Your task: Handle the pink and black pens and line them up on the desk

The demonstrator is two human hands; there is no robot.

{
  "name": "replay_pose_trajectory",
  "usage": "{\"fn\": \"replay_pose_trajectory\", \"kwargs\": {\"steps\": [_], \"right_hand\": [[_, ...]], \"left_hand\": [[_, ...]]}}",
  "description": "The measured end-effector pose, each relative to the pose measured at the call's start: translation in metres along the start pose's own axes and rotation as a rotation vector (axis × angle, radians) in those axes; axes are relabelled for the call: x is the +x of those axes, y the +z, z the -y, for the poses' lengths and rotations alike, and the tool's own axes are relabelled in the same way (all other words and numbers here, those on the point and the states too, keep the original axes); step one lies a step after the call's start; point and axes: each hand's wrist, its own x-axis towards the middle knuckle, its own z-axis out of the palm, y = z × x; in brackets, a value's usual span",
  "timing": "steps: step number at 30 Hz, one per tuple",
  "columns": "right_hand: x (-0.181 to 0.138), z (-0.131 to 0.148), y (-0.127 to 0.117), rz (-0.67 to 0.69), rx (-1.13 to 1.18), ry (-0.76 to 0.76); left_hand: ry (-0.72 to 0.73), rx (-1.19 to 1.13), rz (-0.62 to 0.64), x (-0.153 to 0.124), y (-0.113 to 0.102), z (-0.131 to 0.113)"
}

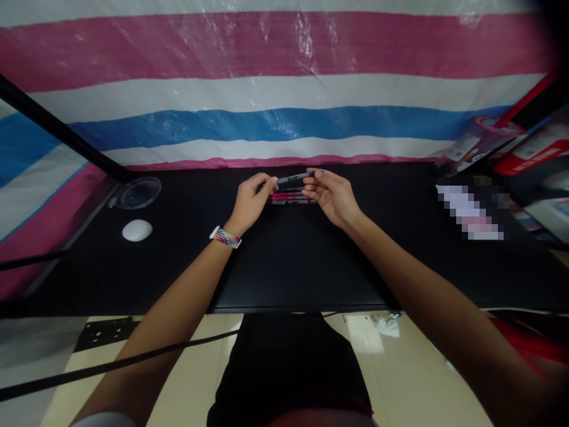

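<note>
A grey and black pen is held just above the table, roughly level, between my two hands. My left hand pinches its left end with thumb and fingers, and a patterned band circles that wrist. At the pen's other end, the fingertips of my right hand close on it, with the lower fingers loosely curled. Right below lie several pens side by side, with pink and grey parts showing. My hands partly hide the ends of these pens.
On the left of the black table are a white rounded object and a clear shallow dish. A clear-walled container stands at the back right, near a blurred-out patch. A striped sheet hangs behind the table.
</note>
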Motion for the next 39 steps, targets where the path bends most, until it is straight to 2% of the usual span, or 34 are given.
{"fn": "replay_pose_trajectory", "kwargs": {"steps": [5,11,18,24,28,30,32,36,39], "right_hand": [[-0.001,-0.004,0.001,-0.036,-0.002,-0.028],[-0.004,-0.004,0.005,-0.023,0.004,-0.037],[-0.002,-0.003,0.003,-0.091,-0.046,-0.051],[-0.002,-0.005,0.004,-0.105,-0.091,-0.059],[0.003,-0.002,-0.001,-0.073,-0.154,-0.068],[0.009,0.000,-0.008,-0.051,-0.237,-0.124],[0.016,0.002,-0.017,-0.034,-0.372,-0.242],[0.025,0.004,-0.033,0.010,-0.810,-0.489],[0.027,0.002,-0.038,0.038,-1.065,-0.557]], "left_hand": [[0.023,0.048,0.031,-0.002,0.003,-0.002],[-0.055,0.024,-0.004,-0.002,0.004,-0.001],[0.052,-0.044,-0.029,-0.001,0.005,0.003],[0.071,0.032,-0.061,-0.002,0.003,0.000],[0.018,-0.021,-0.063,0.000,0.004,0.004],[-0.020,-0.057,-0.048,0.001,0.004,0.009],[-0.037,-0.081,-0.048,0.004,0.005,0.015],[-0.040,-0.075,-0.058,0.011,0.006,0.028],[-0.040,0.018,-0.024,0.014,0.006,0.039]]}}
